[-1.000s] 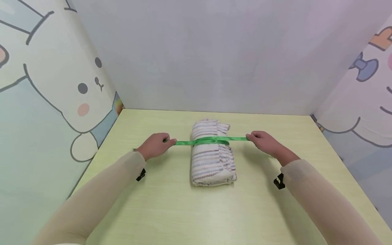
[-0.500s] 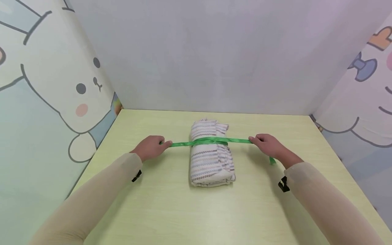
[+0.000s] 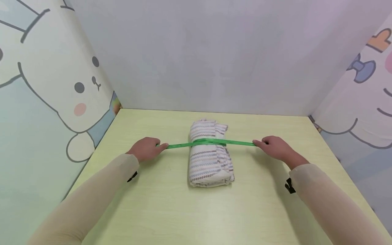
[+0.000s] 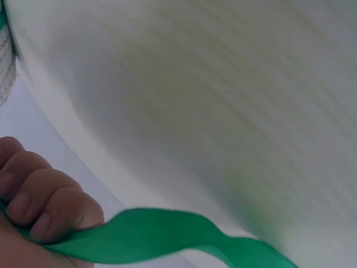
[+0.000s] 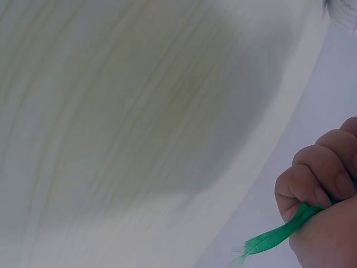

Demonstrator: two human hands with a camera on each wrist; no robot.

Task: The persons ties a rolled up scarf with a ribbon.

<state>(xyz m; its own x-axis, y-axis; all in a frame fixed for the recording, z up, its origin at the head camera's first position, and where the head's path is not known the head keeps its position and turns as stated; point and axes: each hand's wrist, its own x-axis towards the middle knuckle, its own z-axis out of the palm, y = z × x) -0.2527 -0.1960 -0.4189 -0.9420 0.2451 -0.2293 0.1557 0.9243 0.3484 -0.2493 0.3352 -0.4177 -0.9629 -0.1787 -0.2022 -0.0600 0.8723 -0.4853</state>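
A folded striped cloth (image 3: pixel 203 163) lies as a bundle on the table, with a green ribbon (image 3: pixel 209 141) wrapped round its upper middle. To the left of the bundle, my left hand (image 3: pixel 145 149) grips one length of the ribbon, stretched straight from the cloth. On the other side my right hand (image 3: pixel 273 148) holds the opposite length, also taut. In the left wrist view a loose tail of ribbon (image 4: pixel 150 234) runs out of the curled fingers (image 4: pixel 50 195). A short frayed ribbon end (image 5: pixel 273 237) pokes from the right fist in the right wrist view.
The pale wooden table (image 3: pixel 196 214) extends around the bundle. A plain whitish wall (image 3: pixel 196 58) stands behind it, and side walls with cartoon figures (image 3: pixel 55 88) flank it left and right.
Both hands have moved apart and slightly towards me, drawing out longer straight lengths of ribbon on each side. The loop on the cloth looks narrower. The bundle stays in about the same place.
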